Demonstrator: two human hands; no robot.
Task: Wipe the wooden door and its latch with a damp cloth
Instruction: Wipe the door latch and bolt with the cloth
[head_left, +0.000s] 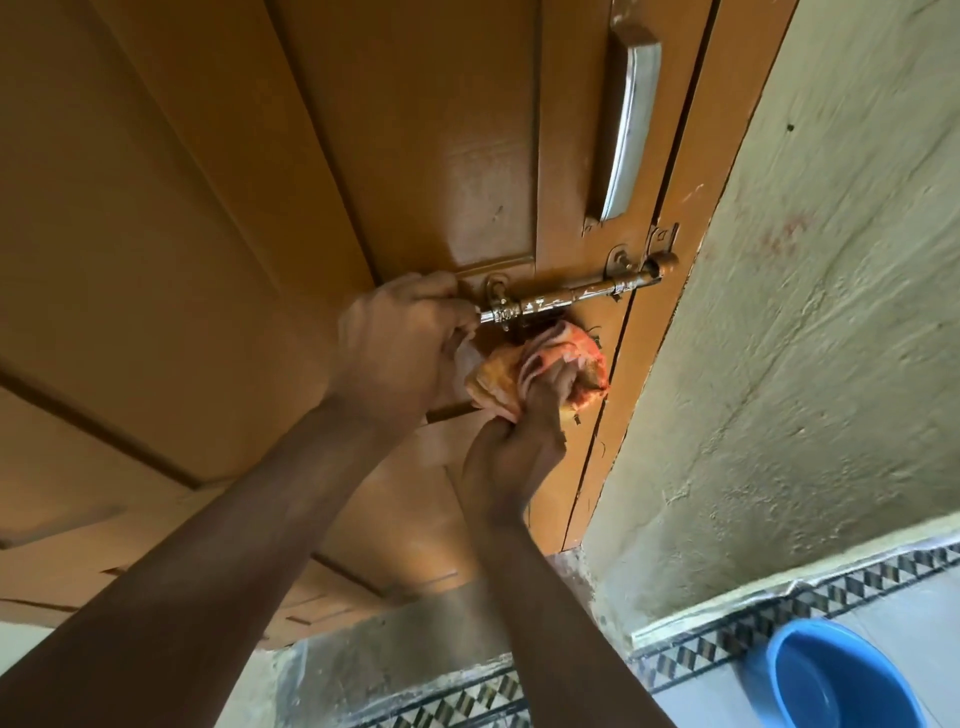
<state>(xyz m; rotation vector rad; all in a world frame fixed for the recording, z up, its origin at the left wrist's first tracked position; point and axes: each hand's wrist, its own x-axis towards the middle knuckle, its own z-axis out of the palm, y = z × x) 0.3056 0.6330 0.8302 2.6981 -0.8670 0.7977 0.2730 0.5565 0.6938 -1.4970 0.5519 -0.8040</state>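
Two bare, sleeveless forearms (218, 561)

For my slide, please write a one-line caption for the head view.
Left hand steadies the latch while right hand presses the cloth beneath it on the wooden door.

A single head-worn wide-angle camera sits close to the wooden door (208, 208), facing it squarely and tilted so the door leans across the frame. Both forearms reach up from the bottom edge, and floor shows along the lower right corner.
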